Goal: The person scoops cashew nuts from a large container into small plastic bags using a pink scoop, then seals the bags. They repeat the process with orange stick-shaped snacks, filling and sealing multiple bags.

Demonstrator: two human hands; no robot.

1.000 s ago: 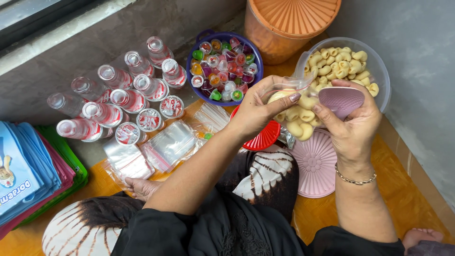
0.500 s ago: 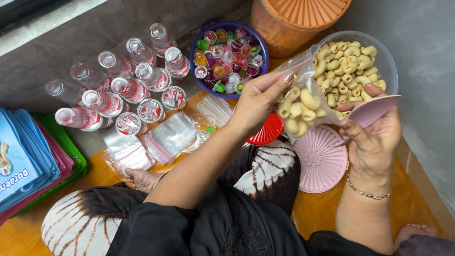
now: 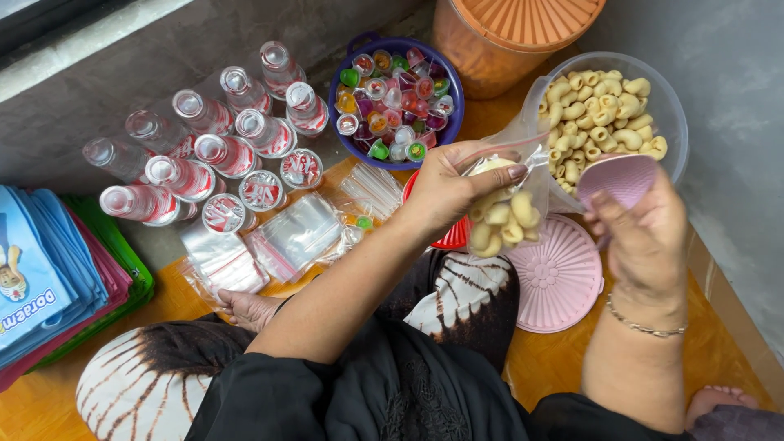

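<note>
On the orange floor mat [image 3: 719, 359], the left hand [image 3: 445, 192] pinches a half-filled bag [image 3: 500, 214] of snacks while the right hand [image 3: 645, 237], gripping a pink scoop [image 3: 625, 178], has dipped back toward the tub [image 3: 674, 106] just beyond it.

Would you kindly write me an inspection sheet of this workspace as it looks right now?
Surface: orange floor mat, partly covered.
Job's things: clear bag part-filled with pale curled snacks; clear tub of the same snacks; pink scoop.
Clutter: pink lid; purple bowl of jelly cups; small bottles; empty clear bags; stacked printed bags; orange bin.
Grippers: left hand holds the bag open; right hand holds the scoop.
Cables: nothing seen.
Surroundings: grey wall.
</note>
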